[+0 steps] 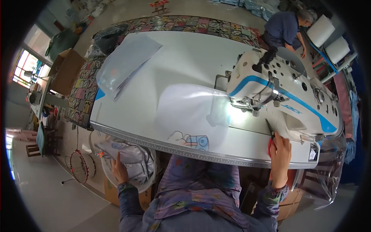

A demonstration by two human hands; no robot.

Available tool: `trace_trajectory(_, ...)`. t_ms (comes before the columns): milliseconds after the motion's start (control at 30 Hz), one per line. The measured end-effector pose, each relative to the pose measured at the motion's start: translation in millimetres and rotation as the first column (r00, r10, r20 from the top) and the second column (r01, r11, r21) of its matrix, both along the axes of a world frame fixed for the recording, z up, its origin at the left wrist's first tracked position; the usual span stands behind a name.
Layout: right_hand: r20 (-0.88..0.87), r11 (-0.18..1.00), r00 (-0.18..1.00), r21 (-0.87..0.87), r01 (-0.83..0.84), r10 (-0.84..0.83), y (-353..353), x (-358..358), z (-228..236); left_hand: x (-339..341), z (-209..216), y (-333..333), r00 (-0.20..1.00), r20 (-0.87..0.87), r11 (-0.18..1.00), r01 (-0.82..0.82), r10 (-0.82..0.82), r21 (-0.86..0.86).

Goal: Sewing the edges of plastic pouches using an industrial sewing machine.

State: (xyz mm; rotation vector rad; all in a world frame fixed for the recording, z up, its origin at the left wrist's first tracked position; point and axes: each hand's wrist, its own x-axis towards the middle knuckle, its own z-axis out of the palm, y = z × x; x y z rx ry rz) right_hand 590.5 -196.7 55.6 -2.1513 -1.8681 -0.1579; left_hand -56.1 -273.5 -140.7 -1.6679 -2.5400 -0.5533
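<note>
My right hand [280,160] is closed around the red handles of a pair of scissors [269,147]. Their dark blades lie over the table beside the sewing machine's base, pointing away from me. Low on the left, my left hand [120,170] grips a white printed fabric piece [109,147] at a round white basket, its fingers partly hidden. A translucent white fabric panel [189,112] with a blue and grey printed drawing lies flat on the table. Its right side reaches under the lit needle area of the white and blue sewing machine [284,92].
A stack of pale sheets [129,62] rests on the far left of the white table [185,50]. The basket [151,185] full of folded fabric stands below the front edge. White thread cones [320,31] are at the right. Another person [284,29] bends down behind the machine.
</note>
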Motion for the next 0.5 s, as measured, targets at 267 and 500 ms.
trace_trajectory(267,-0.484,0.907,0.772,0.142,-0.395,0.412,57.7,-99.8,-4.3,20.0,-122.0,-10.1,0.988,-0.02,0.802,-0.138,0.155,-0.581)
trace_trajectory(500,-0.236,0.764,0.727,0.154,-0.627,0.645,97.9,-105.4,-28.9,43.2,-0.7,77.2,0.856,0.472,0.886,-0.369,0.208,0.279)
